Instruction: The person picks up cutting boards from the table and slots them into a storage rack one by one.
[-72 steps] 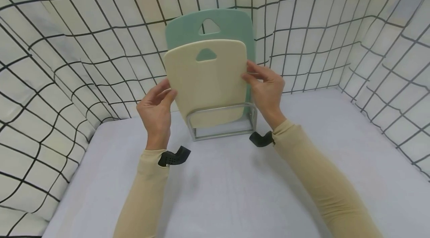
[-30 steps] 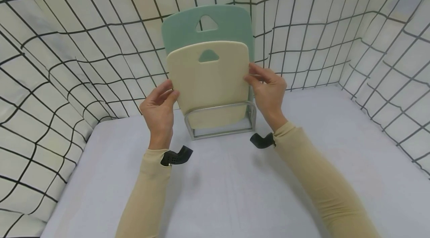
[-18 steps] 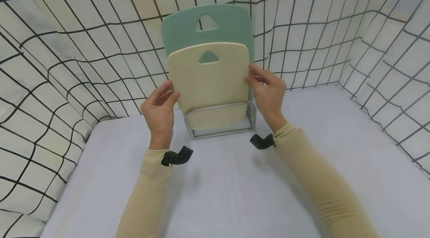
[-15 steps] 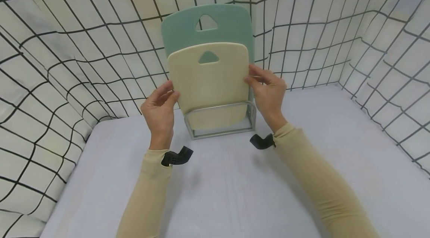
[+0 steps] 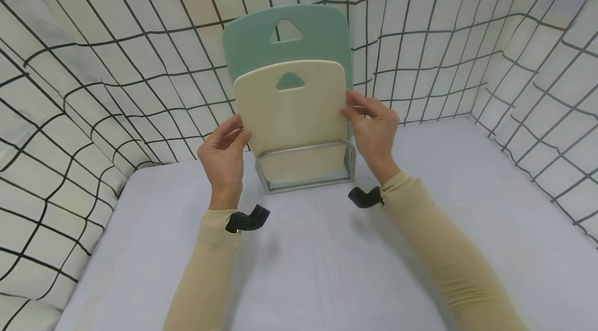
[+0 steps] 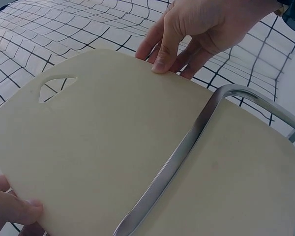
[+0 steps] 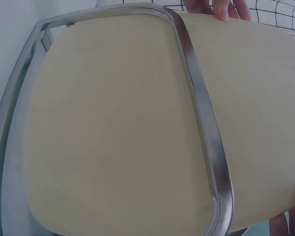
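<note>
A cream cutting board (image 5: 289,113) with a rounded triangular handle hole stands upright behind the front bar of a silver metal rack (image 5: 306,149). My left hand (image 5: 223,162) pinches its left edge, and my right hand (image 5: 374,131) pinches the right edge. Behind it a larger green cutting board (image 5: 287,45) leans in the rack, mostly covered by the cream one. In the left wrist view the cream board (image 6: 103,132) passes behind the bar, with my right hand (image 6: 201,29) at the top. The right wrist view shows the board's lower edge near the rack's base rail (image 7: 5,123); contact is unclear.
A white tabletop (image 5: 299,263) lies under the rack. White cloth with a black grid pattern (image 5: 154,61) rises behind the table and along both sides. Small black devices (image 5: 247,218) are strapped at both wrists.
The cream board has slid a little lower behind the rack's front bar, with both hands going down alongside it. More of the green board shows above it. Both grips stay the same.
</note>
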{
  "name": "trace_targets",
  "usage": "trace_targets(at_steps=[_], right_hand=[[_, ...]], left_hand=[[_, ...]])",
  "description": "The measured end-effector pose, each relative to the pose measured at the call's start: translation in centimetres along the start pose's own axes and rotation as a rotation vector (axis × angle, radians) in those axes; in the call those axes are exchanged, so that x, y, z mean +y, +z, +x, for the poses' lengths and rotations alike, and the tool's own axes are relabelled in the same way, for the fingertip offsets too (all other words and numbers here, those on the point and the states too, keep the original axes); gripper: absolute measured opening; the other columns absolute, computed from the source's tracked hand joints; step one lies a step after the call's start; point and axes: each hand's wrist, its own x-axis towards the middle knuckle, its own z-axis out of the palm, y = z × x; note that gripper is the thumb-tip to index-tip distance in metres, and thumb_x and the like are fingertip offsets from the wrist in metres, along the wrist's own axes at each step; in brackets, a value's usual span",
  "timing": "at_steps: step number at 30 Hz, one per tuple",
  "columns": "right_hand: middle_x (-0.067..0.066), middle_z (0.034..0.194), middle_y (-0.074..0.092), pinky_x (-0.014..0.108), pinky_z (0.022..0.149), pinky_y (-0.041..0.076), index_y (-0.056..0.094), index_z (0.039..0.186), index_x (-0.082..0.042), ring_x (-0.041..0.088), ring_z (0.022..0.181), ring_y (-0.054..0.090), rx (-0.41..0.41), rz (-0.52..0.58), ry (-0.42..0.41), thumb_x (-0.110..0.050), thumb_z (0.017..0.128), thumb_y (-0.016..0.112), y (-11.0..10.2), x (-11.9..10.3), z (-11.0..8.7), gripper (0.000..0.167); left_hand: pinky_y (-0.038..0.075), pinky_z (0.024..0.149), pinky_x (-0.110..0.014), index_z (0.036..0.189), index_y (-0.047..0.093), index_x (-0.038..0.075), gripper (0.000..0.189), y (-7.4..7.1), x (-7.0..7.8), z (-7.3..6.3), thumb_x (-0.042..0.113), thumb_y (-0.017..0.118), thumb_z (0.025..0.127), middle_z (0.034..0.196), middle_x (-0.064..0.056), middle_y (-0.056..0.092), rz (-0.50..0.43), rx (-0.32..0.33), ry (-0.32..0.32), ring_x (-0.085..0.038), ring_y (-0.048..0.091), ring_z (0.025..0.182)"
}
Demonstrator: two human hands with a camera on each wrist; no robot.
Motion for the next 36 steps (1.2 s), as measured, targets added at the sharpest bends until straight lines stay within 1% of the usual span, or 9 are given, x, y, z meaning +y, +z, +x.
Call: trace_targets(at_steps=[6,11,14,17,23,32,36], right_hand=[[0.013,0.109,0.080,0.018,0.081,0.060,0.080,0.114,-0.009,-0.003,0.084,0.070,-0.004,-0.015,0.005,-0.003,0.085,0.083,-0.12,0.17,-0.16,0.030],[0.013,0.110,0.080,0.018,0.081,0.061,0.080,0.114,-0.009,-0.005,0.084,0.070,-0.007,-0.015,0.010,-0.003,0.085,0.082,-0.21,0.34,-0.26,0.030],[0.014,0.110,0.080,0.016,0.080,0.060,0.079,0.114,-0.008,-0.006,0.084,0.070,-0.009,-0.011,0.013,-0.003,0.085,0.082,-0.25,0.47,-0.31,0.030],[0.014,0.110,0.080,0.015,0.080,0.059,0.079,0.114,-0.008,-0.006,0.084,0.069,-0.007,-0.008,0.020,-0.002,0.085,0.082,-0.28,0.59,-0.38,0.030],[0.014,0.109,0.080,0.017,0.080,0.060,0.079,0.114,-0.008,-0.005,0.084,0.069,-0.006,-0.014,0.021,-0.006,0.085,0.083,-0.35,0.74,-0.47,0.029],[0.014,0.110,0.080,0.014,0.080,0.059,0.079,0.115,-0.008,-0.006,0.085,0.069,-0.008,-0.012,0.021,-0.005,0.086,0.082,-0.40,0.84,-0.44,0.029],[0.014,0.110,0.080,0.015,0.080,0.059,0.079,0.115,-0.008,-0.005,0.085,0.070,-0.009,-0.001,0.020,-0.004,0.086,0.082,-0.35,0.91,-0.43,0.029]], left_hand=[[0.059,0.089,-0.021,0.120,0.078,0.014,0.032,0.06,-0.19,-0.15,0.004,0.078,0.090,0.113,0.008,0.077,0.005,0.004,-0.022,-0.011,0.073,0.101],[0.060,0.090,-0.022,0.120,0.078,0.012,0.032,0.16,-0.37,-0.17,0.002,0.079,0.089,0.109,0.011,0.076,0.004,0.005,-0.018,-0.011,0.073,0.100],[0.060,0.090,-0.022,0.119,0.078,0.012,0.032,0.22,-0.50,-0.19,0.002,0.079,0.089,0.109,0.012,0.076,0.003,0.004,-0.012,-0.011,0.073,0.100],[0.060,0.090,-0.022,0.119,0.078,0.012,0.032,0.29,-0.59,-0.22,0.001,0.078,0.089,0.109,0.012,0.076,-0.008,0.004,-0.020,-0.011,0.073,0.099],[0.060,0.088,-0.022,0.119,0.078,0.010,0.033,0.36,-0.68,-0.27,0.000,0.078,0.088,0.108,0.012,0.076,-0.013,0.005,-0.028,-0.011,0.074,0.099],[0.060,0.088,-0.022,0.120,0.078,0.012,0.033,0.42,-0.77,-0.26,0.000,0.078,0.089,0.107,0.012,0.076,-0.013,0.003,-0.026,-0.012,0.073,0.097],[0.060,0.089,-0.022,0.120,0.078,0.012,0.033,0.44,-0.81,-0.22,0.000,0.078,0.089,0.107,0.013,0.076,-0.009,0.004,-0.020,-0.011,0.073,0.097]])
